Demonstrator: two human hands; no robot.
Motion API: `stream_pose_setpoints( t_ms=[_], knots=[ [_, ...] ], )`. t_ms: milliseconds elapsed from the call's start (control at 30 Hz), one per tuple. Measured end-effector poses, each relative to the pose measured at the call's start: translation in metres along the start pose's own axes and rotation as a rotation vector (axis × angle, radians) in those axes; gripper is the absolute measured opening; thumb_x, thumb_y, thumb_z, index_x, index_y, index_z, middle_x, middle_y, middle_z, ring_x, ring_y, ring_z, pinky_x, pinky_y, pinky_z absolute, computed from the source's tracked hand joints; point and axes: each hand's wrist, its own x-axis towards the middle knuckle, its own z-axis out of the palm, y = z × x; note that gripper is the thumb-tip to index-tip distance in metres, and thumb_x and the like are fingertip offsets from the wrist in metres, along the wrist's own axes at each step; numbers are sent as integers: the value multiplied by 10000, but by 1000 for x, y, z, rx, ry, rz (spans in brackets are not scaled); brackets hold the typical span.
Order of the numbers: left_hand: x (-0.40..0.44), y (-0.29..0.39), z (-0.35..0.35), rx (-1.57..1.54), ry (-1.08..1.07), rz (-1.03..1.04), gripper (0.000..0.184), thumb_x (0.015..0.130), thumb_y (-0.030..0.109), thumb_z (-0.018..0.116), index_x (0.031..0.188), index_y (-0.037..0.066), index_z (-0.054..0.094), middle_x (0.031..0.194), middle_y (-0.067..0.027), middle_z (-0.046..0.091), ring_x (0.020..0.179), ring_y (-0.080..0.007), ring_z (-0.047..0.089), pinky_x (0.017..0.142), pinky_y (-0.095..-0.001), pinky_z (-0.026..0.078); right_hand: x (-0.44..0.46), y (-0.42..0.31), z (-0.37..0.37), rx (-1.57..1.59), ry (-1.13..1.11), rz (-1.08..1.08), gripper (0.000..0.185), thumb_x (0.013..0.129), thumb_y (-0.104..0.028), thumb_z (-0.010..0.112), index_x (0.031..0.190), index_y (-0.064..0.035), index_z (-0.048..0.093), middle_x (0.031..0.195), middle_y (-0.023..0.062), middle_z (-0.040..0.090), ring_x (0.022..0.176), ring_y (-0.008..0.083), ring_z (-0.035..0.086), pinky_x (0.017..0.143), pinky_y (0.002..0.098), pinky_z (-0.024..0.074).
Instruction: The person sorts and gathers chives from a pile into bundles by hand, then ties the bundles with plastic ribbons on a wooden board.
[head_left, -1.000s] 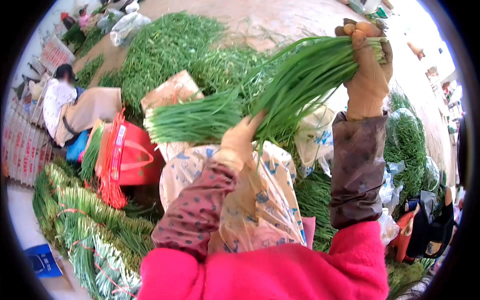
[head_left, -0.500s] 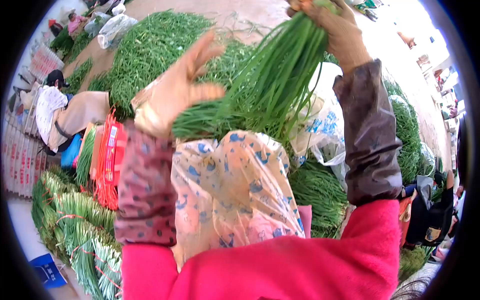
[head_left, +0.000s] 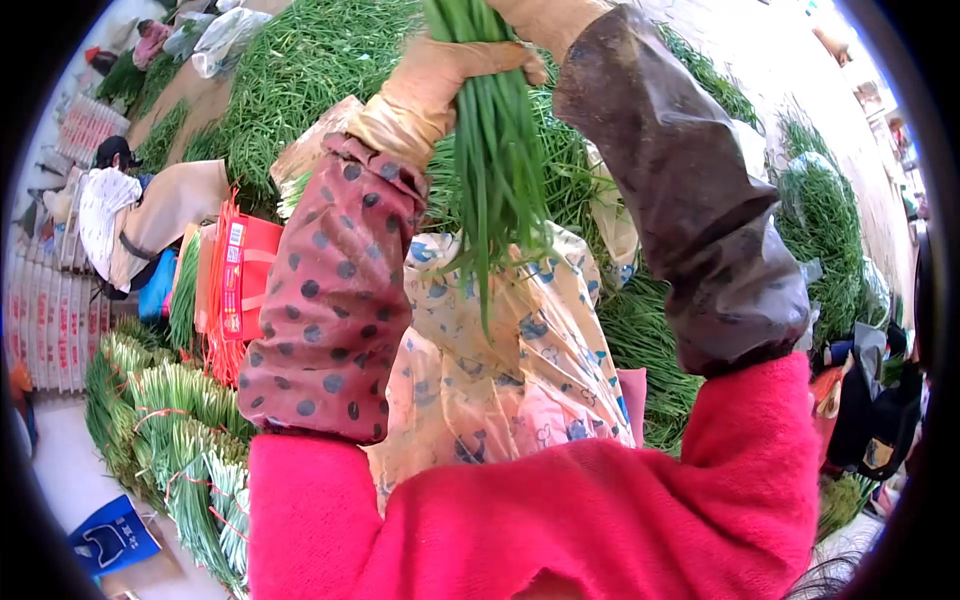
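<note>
A bunch of long green garlic chives [head_left: 495, 150] hangs leaf tips down in front of me, its upper end cut off by the top of the view. My left hand [head_left: 440, 85], in a tan glove, is wrapped round the bunch from the left. At its upper right is my gloved right hand [head_left: 550, 18], closed at the stems, with its fingers partly out of view. Below the leaf tips, a pale apron with blue whale prints [head_left: 500, 350] covers my lap. Loose chives [head_left: 310, 80] lie heaped beyond my left hand.
Tied bundles [head_left: 170, 420] lie at the lower left, near red ties [head_left: 222, 310] and a red bag [head_left: 255, 270]. More chives [head_left: 650, 350] lie right of my lap. A person in a black cap [head_left: 115, 215] sits at the left beside stacked white crates [head_left: 55, 320].
My right hand has brought the bunch left and toward the middle. My left hand, spread and apart from it before, has closed round the leaves.
</note>
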Motion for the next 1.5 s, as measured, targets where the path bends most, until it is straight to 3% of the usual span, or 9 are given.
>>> stream_pose_setpoints(
  t_ms=[100, 167, 333, 567, 667, 933, 1133, 1300, 1500],
  knots=[
    [-1, -4, -27, -176, 169, 14, 355, 849, 72, 651, 1169, -42, 549, 966, -155, 663, 869, -262, 667, 806, -387, 561, -17, 25, -13, -64, -88, 96, 975, 800, -257, 764, 1504, -95, 110, 1417, 269, 379, 1163, 251, 543, 743, 255, 529],
    [-5, -1, -54, -306, 329, 78, 421, 852, 76, 648, 1230, -17, 488, 1009, -158, 644, 922, -280, 653, 847, -428, 545, -60, 45, -13, -547, -237, 49, 829, 719, -322, 819, 1308, 51, 371, 1185, 210, 583, 1074, 251, 585, 901, 321, 479],
    [-41, 10, -119, -411, 613, 169, 235, 865, 77, 637, 1084, 26, 566, 968, -115, 633, 960, -293, 627, 940, -510, 479, -158, 77, -37, -805, -940, 650, 667, 739, -260, 707, 1341, -100, 467, 1108, 172, 647, 1025, 287, 627, 873, 374, 487],
    [-102, 3, -168, -476, 447, 295, 182, 879, 102, 621, 1053, 54, 593, 955, -79, 614, 955, -259, 593, 977, -486, 433, -180, 70, -89, -921, -366, 748, 484, 800, -304, 702, 1209, -83, 568, 997, 108, 669, 947, 246, 642, 807, 336, 500],
    [-115, -2, -171, -455, 484, 353, 194, 876, 121, 621, 1061, 69, 591, 942, -57, 576, 970, -244, 567, 985, -487, 420, -181, 58, -62, -205, -160, 639, 352, 847, -254, 673, 1140, -67, 621, 951, 102, 690, 823, 158, 657, 728, 308, 517],
    [-122, 2, -135, -380, 491, 408, 198, 884, 95, 613, 1077, 105, 566, 934, -77, 601, 942, -250, 574, 945, -482, 448, -154, 11, 54, -495, -566, 613, 465, 859, -463, 579, 942, -18, 681, 763, 187, 654, 756, 348, 645, 712, 397, 511],
    [-139, 8, -133, -422, 605, 433, 200, 879, 82, 619, 1070, 100, 563, 940, -86, 613, 945, -254, 581, 938, -477, 454, -140, 35, 31, 225, 318, 634, 223, 859, -226, 635, 980, -41, 669, 708, 29, 655, 585, 67, 588, 558, 208, 461],
    [-144, 10, -143, -352, 719, 432, 209, 860, 87, 646, 1059, 97, 584, 923, -98, 637, 915, -252, 624, 892, -464, 492, -111, 43, -23, -484, 301, 279, 606, 825, -330, 686, 1314, -30, 491, 1020, 139, 668, 894, 208, 654, 817, 302, 510],
    [-95, -2, -52, -90, 750, 427, 193, 841, 30, 645, 1020, 9, 577, 888, -107, 625, 709, -184, 625, 687, -296, 522, -115, 24, 74, -619, -114, -49, 963, 679, -270, 804, 1448, -56, 267, 1413, 246, 386, 1299, 401, 393, 1023, 395, 399]
  ],
)
